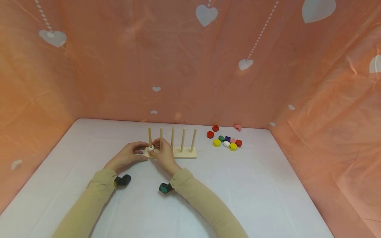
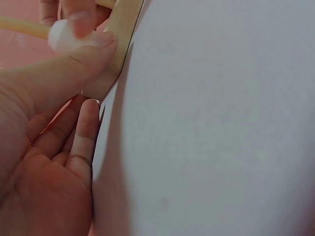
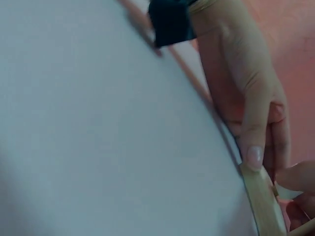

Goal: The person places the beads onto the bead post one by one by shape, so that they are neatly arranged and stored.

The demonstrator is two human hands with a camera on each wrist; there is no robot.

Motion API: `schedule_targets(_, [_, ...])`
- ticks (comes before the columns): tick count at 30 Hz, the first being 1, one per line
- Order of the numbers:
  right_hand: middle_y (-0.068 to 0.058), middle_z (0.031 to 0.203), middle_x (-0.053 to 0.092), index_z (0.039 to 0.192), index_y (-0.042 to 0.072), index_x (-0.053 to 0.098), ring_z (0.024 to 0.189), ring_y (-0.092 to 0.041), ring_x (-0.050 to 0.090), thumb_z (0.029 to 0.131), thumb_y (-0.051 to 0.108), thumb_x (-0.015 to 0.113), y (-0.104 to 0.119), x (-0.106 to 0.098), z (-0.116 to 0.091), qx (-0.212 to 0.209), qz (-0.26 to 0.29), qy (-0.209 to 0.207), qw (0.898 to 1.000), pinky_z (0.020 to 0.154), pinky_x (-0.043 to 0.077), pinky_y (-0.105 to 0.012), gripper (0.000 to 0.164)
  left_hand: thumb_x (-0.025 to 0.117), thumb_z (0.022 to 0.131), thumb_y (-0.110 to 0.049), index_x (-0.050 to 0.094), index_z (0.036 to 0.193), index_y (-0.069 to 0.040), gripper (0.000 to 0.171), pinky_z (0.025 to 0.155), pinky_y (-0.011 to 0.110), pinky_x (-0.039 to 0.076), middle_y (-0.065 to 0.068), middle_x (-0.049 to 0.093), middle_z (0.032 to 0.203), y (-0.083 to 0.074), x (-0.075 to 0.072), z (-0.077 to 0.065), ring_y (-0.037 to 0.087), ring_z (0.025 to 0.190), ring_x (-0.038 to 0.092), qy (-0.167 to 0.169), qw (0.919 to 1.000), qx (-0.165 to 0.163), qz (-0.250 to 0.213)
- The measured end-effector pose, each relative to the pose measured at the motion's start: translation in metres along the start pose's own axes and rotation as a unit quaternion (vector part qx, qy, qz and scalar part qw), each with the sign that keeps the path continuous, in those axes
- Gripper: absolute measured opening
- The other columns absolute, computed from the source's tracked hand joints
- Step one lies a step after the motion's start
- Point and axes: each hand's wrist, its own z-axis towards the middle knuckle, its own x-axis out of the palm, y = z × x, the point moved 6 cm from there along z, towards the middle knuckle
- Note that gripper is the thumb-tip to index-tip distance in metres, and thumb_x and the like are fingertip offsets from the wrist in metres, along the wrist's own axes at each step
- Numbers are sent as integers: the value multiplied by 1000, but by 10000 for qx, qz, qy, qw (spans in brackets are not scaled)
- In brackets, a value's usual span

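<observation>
A wooden peg stand [image 1: 186, 154] with several upright pegs stands on the white table. Low on its leftmost peg [image 1: 150, 136] sits a white bead [image 1: 151, 148]. My right hand [image 1: 164, 155] pinches this bead between thumb and fingers, reaching in from the right past the neighbouring pegs. At the stand's left end, my left hand [image 1: 128, 154] grips the base, its thumb on the near edge and its fingers toward the far side. In the left wrist view, the bead [image 2: 60, 37] shows around the peg, partly covered by the right fingers.
To the right of the stand lie loose beads: red [image 1: 210, 134], yellow [image 1: 216, 143], green [image 1: 221, 138], dark blue [image 1: 227, 138], white [image 1: 226, 144] and pink [image 1: 237, 127]. An orange curtain [image 1: 178, 66] with hearts hangs behind the table [image 1: 253, 191] and along both sides.
</observation>
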Motion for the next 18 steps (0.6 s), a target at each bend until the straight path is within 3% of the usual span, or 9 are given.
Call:
schedule_targets(6, [-9, 96, 65, 101, 0, 58, 93, -17, 63, 76, -6, 74, 0, -1, 1, -88, -300, 199, 9993, 85, 49, -22, 31, 78, 78, -7, 53, 128, 6, 58, 84, 25, 48, 23, 54, 128, -1, -2, 1, 31, 101, 57, -43, 10000, 13, -33])
schedule_targets(13, [-15, 103, 66, 115, -3, 53, 101, -23, 63, 75, -12, 72, 3, -6, -1, 3, 99, 577, 9983, 90, 49, -25, 45, 78, 79, -9, 53, 128, 4, 56, 83, 24, 48, 22, 54, 128, -1, 0, 0, 29, 101, 57, -28, 10000, -25, 16])
schedule_targets(18, [-16, 111, 64, 122, -3, 50, 106, -24, 62, 77, -9, 73, 11, -16, -8, -137, -273, 757, 9967, 89, 49, -24, 51, 78, 79, -7, 53, 128, 6, 56, 83, 23, 48, 24, 54, 127, -3, 1, -1, 31, 101, 57, -4, 10000, -11, 8])
